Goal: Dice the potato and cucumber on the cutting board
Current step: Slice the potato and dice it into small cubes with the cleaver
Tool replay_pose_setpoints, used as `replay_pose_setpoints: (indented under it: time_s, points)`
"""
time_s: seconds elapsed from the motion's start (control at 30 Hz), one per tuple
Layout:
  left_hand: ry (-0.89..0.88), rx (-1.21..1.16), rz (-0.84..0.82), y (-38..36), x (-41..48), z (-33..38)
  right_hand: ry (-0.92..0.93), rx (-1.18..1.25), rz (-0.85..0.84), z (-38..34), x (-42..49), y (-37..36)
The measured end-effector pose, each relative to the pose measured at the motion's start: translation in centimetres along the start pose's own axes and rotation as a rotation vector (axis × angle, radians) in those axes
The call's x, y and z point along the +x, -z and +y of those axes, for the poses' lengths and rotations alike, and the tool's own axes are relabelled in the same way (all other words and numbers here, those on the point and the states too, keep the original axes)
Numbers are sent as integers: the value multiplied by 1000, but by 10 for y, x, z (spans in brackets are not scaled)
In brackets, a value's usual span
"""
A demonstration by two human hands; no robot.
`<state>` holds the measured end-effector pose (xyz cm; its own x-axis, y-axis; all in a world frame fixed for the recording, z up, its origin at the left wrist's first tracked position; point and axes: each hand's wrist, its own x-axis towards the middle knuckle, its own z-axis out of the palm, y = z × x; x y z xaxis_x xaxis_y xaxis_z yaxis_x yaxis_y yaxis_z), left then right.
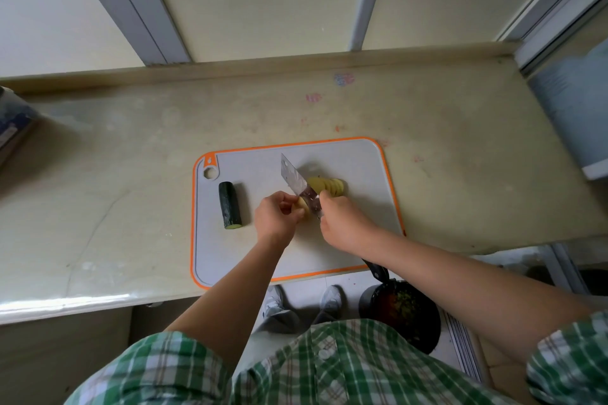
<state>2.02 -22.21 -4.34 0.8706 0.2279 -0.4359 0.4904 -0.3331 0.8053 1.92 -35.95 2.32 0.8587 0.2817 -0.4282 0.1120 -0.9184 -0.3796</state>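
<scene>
The pale yellow potato stub (302,204) sits mid-board, pinched in the curled grip of the left hand (279,217). The broad steel cleaver (296,179) stands against its cut face. The right hand (342,223) has its grip closed round the handle, which it hides, with the thumb up by the blade's heel. A fanned row of potato slices (329,187) lies just beyond the blade on its right.

The main hazard, as I judge it, is the stub's smallness. The left fingertips are touching or very nearly touching the blade, so a slip on the wet cut face could bring the edge onto them. The leaning slices could also topple or slide when they are gathered for dicing.

The dark green cucumber chunk (230,205) lies near the left side of the grey cutting board with its orange rim (355,161), apart from both hands. The board's far-right and near areas are bare, giving room to spread slices. Its near edge reaches the lip of the beige tabletop (131,158), so hard pressure there might tip it. A black pot (401,312) sits below that edge.
</scene>
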Motion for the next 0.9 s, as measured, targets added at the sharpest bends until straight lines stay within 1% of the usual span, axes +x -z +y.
replay_pose_setpoints:
  time_s: [0.43, 0.63, 0.8, 0.9]
  points:
    - [7, -47, -48, 5, 2, 0, -60, 63, 92, 9, 11, -47]
    - [-16, -54, -90, 11, -2, 1, -54, 132, 147, 21, 17, -40]
    - [-14, -33, -32, 15, -7, -1, -38, 179, 127, 25, 21, -31]
    - [-10, -33, -39, 14, -5, 1, -37, 229, 123, 28, 19, -26]
